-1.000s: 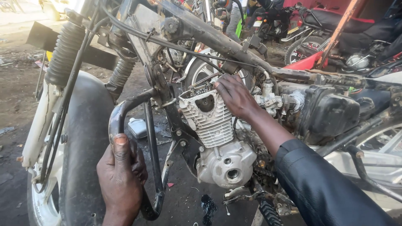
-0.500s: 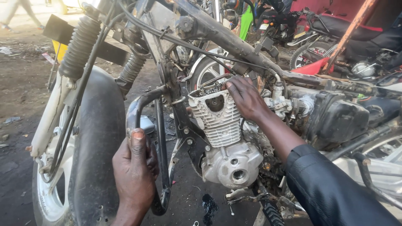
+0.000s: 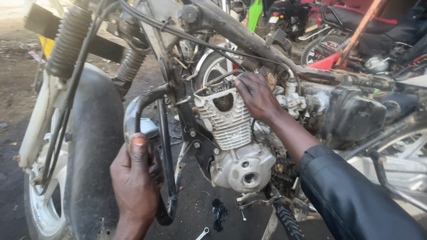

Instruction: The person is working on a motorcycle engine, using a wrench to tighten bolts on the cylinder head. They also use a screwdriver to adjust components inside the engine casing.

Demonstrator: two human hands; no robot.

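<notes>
dirt ground carries everything, dark and oil-stained. small wrench lies flat on it, below and right of left hand fingers. black oil patch just beside wrench, well below right hand fingertips. front wheel stands on ground, left of left-hand fingers. scattered litter far upper left.

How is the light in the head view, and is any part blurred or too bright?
Head view: even daylight, no hard shadows; the ground at top left is washed out; the left hand on the crash bar and right hand at the engine cylinder look sharp; background motorcycles slightly soft.
</notes>
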